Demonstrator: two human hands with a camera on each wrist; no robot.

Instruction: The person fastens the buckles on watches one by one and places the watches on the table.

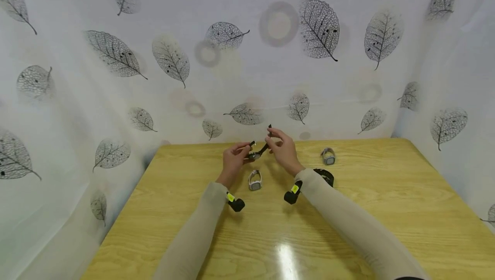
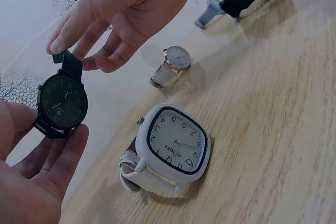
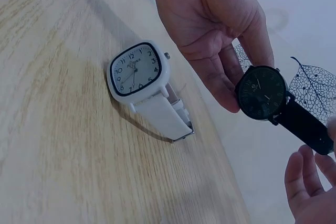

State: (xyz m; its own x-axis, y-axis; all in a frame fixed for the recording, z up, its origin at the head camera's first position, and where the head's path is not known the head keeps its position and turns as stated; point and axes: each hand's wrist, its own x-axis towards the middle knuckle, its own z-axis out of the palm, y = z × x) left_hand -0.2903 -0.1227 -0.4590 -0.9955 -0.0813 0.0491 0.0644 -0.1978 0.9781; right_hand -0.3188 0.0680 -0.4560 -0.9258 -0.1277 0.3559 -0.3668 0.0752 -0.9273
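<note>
A round-faced watch with a black strap (image 2: pixel 63 100) is held up between both hands. My left hand (image 1: pixel 233 161) grips it by the case, thumb on one side and fingers on the other. My right hand (image 1: pixel 285 153) pinches one half of the strap, which slants up from the case in the head view. The strap stands unfastened, its two halves apart. Below the hands, a white watch with a rounded-square dial (image 3: pixel 137 72) stands on the table, its strap looped behind it.
A grey watch (image 1: pixel 328 157) stands at the back right of the wooden table (image 1: pixel 185 185). A black band (image 1: pixel 325 176) shows partly behind the right sleeve. The left wrist view has a round rose-gold watch (image 2: pixel 177 57). A leaf-print curtain (image 1: pixel 247 69) hangs behind the table.
</note>
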